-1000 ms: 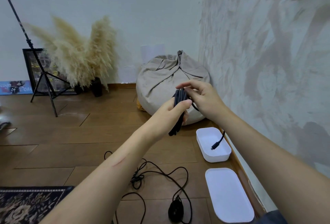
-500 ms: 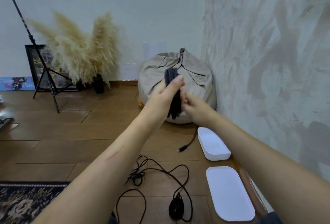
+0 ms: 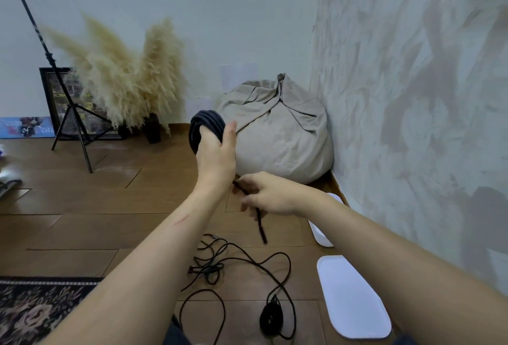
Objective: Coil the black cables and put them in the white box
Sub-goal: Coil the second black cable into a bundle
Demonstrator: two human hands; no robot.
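My left hand (image 3: 217, 153) is raised at centre and grips a black coiled cable (image 3: 204, 127), whose loops show above the fingers. Just below it, my right hand (image 3: 268, 197) pinches the loose tail of that cable (image 3: 261, 225), which hangs down blurred. A second black cable (image 3: 242, 265) lies tangled on the wooden floor below, with a black oval plug piece (image 3: 271, 317) at its near end. The white box (image 3: 320, 234) stands by the right wall, mostly hidden behind my right forearm.
The white box lid (image 3: 353, 296) lies flat on the floor near the right wall. A beige bean bag (image 3: 280, 130) fills the corner. Pampas grass in a dark vase (image 3: 152, 130), a black tripod (image 3: 71, 113) and a framed picture stand at the back left. A patterned rug (image 3: 33, 309) covers the near left.
My left hand has turned, so the coil now shows its loops above the fingers. My right hand has dropped from the coil down to the hanging tail.
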